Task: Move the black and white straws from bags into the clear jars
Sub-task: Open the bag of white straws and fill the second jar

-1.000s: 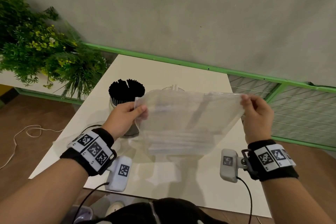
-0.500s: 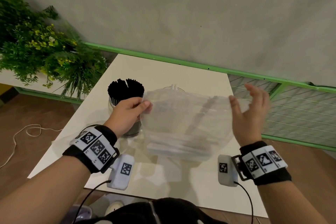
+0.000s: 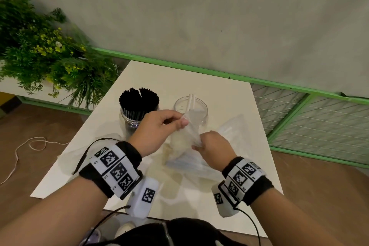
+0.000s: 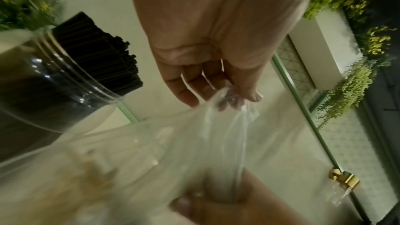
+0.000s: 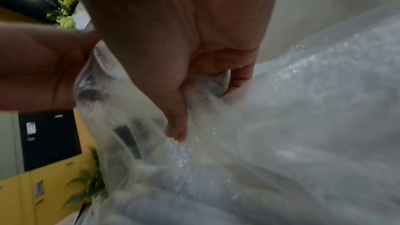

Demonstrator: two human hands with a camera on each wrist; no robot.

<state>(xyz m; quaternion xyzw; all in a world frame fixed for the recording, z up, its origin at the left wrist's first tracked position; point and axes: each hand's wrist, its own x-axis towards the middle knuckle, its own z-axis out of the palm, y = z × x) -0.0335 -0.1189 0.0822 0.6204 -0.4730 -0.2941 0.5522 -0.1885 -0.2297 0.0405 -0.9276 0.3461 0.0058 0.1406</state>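
Now the clear bag (image 3: 186,146) is no longer stretched flat and high between two hands, as it was a second ago; it has dropped onto the white table (image 3: 219,94), bunched, with the white straws (image 3: 191,163) lying in its near end. The right hand (image 3: 214,149), which had let go and spread half a second back, has come in again and grips a fold of the film, fingers curled round it. The left hand (image 3: 157,132) pinches the bag's upper edge between thumb and fingertips. To my reading, the mouth is being worked open so the white straws can come out.

Beyond the hands, the left jar (image 3: 137,116) stands packed with black straws (image 3: 139,98), while the right jar (image 3: 190,112) holds only a couple of white ones, so the white half of the job is barely begun.

From the head view both jars and the bag's place just near them are plain. Only the right wrist view shows film gathered inside the curled fingers (image 5: 179,126); the left wrist view shows the pinch from below, though blurred.
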